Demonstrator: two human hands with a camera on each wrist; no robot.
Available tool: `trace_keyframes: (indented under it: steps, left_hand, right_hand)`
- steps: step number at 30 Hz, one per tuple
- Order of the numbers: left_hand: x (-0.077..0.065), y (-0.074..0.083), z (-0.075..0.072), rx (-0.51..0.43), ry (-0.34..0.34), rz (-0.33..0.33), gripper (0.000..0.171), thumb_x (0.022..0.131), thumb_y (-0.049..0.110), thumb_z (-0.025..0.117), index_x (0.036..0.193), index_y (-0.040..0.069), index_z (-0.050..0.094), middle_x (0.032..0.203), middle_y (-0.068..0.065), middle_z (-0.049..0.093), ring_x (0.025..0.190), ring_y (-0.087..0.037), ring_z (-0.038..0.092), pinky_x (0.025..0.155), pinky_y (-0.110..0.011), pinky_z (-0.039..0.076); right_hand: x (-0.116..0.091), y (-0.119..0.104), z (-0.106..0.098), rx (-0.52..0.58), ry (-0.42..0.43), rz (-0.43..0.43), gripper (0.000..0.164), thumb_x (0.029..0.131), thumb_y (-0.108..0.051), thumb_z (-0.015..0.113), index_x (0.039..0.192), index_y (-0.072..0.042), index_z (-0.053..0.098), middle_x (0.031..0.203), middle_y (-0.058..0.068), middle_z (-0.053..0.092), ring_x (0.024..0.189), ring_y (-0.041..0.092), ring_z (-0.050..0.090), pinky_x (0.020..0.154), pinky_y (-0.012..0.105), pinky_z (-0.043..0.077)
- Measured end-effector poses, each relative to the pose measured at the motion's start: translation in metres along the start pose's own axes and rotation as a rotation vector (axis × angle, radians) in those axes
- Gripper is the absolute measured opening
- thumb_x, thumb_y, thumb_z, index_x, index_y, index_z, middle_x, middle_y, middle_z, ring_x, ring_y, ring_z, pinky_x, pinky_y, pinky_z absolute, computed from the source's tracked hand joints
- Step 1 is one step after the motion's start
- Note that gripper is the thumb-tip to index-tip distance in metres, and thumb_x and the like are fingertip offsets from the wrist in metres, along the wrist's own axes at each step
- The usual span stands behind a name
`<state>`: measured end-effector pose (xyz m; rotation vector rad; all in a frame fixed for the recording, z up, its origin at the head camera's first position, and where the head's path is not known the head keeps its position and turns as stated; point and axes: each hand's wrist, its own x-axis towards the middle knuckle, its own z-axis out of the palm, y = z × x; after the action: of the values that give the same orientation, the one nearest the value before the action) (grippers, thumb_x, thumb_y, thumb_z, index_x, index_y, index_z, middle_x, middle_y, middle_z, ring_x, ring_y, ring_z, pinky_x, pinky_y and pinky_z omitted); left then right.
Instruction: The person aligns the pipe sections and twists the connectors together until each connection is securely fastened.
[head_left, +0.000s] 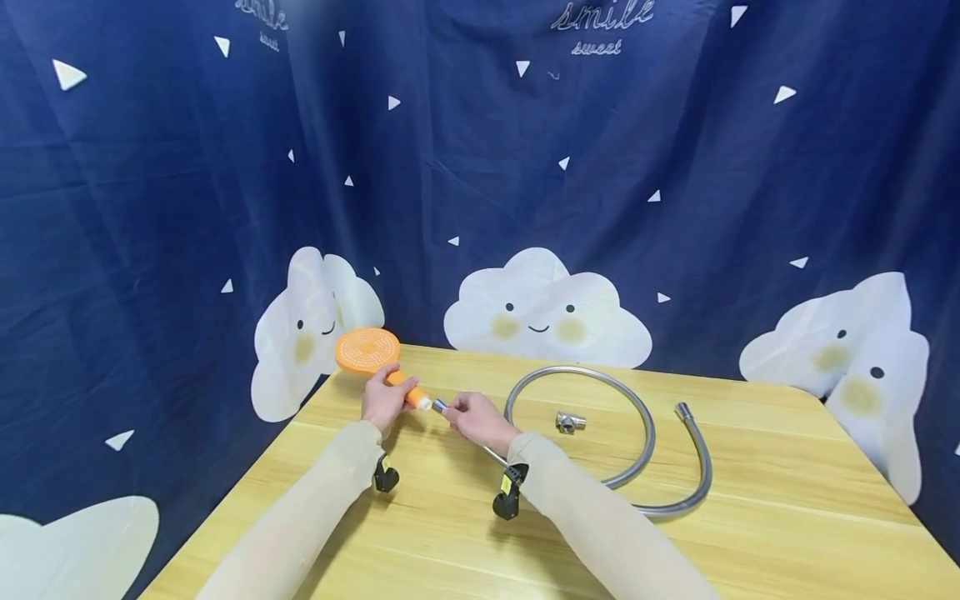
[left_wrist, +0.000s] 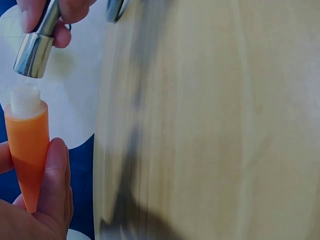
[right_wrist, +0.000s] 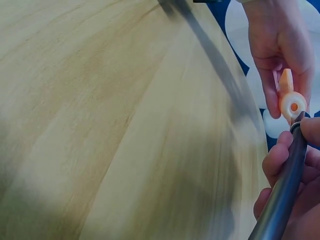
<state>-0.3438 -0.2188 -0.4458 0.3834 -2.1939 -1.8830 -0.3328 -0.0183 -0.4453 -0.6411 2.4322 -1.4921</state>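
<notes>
An orange shower head (head_left: 367, 350) with a round, dotted face is held by its handle in my left hand (head_left: 384, 403). The handle (left_wrist: 27, 150) ends in a white threaded-looking tip (left_wrist: 26, 101). My right hand (head_left: 480, 419) pinches a grey shower hose (right_wrist: 285, 190) just behind its chrome end fitting (left_wrist: 34, 56). In the left wrist view a small gap separates the fitting from the white tip, and the two roughly face each other. Part of the shower head is hidden behind my left fingers.
The hose (head_left: 651, 433) loops over the wooden table (head_left: 787, 467) to the right, its other chrome end (head_left: 682, 410) lying free. Inside the loop sits a small chrome valve fitting (head_left: 570, 422). A blue curtain (head_left: 480, 183) with clouds hangs behind the table.
</notes>
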Motion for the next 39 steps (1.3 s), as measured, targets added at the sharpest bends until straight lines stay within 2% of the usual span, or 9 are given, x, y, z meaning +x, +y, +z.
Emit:
trace_keyframes:
  steps: [5,12,17,25,33,39]
  left_hand:
    - [0.003,-0.001,0.001,0.018,0.031,0.010,0.064,0.094,0.016,0.072,0.151,0.009,0.044,0.121,-0.019,0.054,0.065,-0.009,0.062,0.060,-0.022,0.058]
    - [-0.003,0.003,0.003,0.012,0.040,0.016,0.064,0.094,0.016,0.072,0.151,0.008,0.044,0.121,-0.021,0.054,0.066,-0.010,0.063,0.059,-0.020,0.057]
    - [-0.004,0.005,0.007,-0.009,0.036,0.028,0.063,0.094,0.016,0.072,0.150,0.009,0.044,0.120,-0.020,0.054,0.070,-0.011,0.065,0.061,-0.021,0.058]
    - [-0.005,0.005,0.008,0.031,0.042,0.052,0.060,0.094,0.018,0.072,0.148,0.011,0.046,0.120,-0.020,0.057,0.074,-0.012,0.065,0.067,-0.027,0.061]
    - [-0.010,0.009,0.012,-0.017,0.027,0.056,0.062,0.095,0.016,0.071,0.150,0.009,0.044,0.121,-0.020,0.055,0.075,-0.012,0.066,0.064,-0.020,0.059]
    - [-0.013,0.010,0.014,-0.022,0.047,0.061,0.060,0.094,0.017,0.072,0.149,0.012,0.046,0.124,-0.021,0.054,0.082,-0.017,0.067,0.065,-0.020,0.059]
  right_hand:
    - [-0.001,0.000,0.001,0.005,-0.001,-0.008,0.025,0.102,-0.018,0.058,0.102,0.005,0.065,0.090,0.021,0.069,0.063,0.019,0.058,0.056,0.025,0.048]
    - [-0.001,0.001,0.002,0.020,0.010,-0.019,0.024,0.102,-0.018,0.058,0.102,0.006,0.066,0.086,0.019,0.067,0.058,0.013,0.053,0.054,0.023,0.047]
    - [-0.002,0.001,0.001,0.030,0.011,-0.030,0.025,0.102,-0.017,0.058,0.102,0.006,0.065,0.090,0.025,0.068,0.055,0.011,0.051,0.052,0.022,0.044]
    - [-0.004,-0.002,0.001,0.061,-0.009,-0.030,0.027,0.103,-0.016,0.056,0.105,0.010,0.065,0.093,0.033,0.066,0.054,0.012,0.049,0.049,0.023,0.043]
    - [-0.005,-0.004,0.000,0.078,-0.001,-0.025,0.027,0.103,-0.016,0.056,0.105,0.010,0.064,0.093,0.033,0.066,0.054,0.012,0.048,0.048,0.023,0.040]
    - [-0.003,-0.002,0.001,0.065,0.006,-0.027,0.029,0.103,-0.018,0.056,0.105,0.010,0.064,0.092,0.033,0.066,0.051,0.010,0.044,0.044,0.022,0.036]
